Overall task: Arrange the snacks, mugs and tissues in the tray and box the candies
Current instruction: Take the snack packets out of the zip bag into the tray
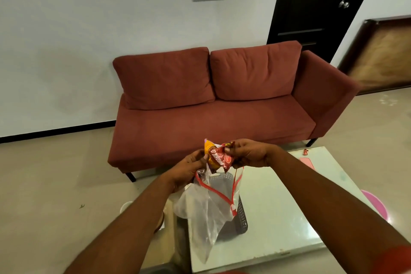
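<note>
Unpacking stage of the snack arrangement, as judged from how things lie. Both hands are raised above the near-left part of the glass surface (278,213). The left hand (189,168) is closed on the mouth of a clear zip bag (204,207) with a red seal strip, and its fingertips also touch an orange snack packet (210,153). The right hand (246,153) pinches the top corner of a red snack packet (224,159), which overlaps the orange one just above the bag's opening. The bag hangs slack over a dark perforated tray (241,211) standing on the surface near its left edge. The next move probably calls for lifting the packets clear of the bag and lowering them into the tray; the drooping bag covers much of the tray and would need drawing aside first. A small red wrapper (305,151) lies at the far edge, a pink flat item (308,162) near it, and a pink bowl (375,204) shows beyond the right edge. A red sofa (211,104) stands behind.
</note>
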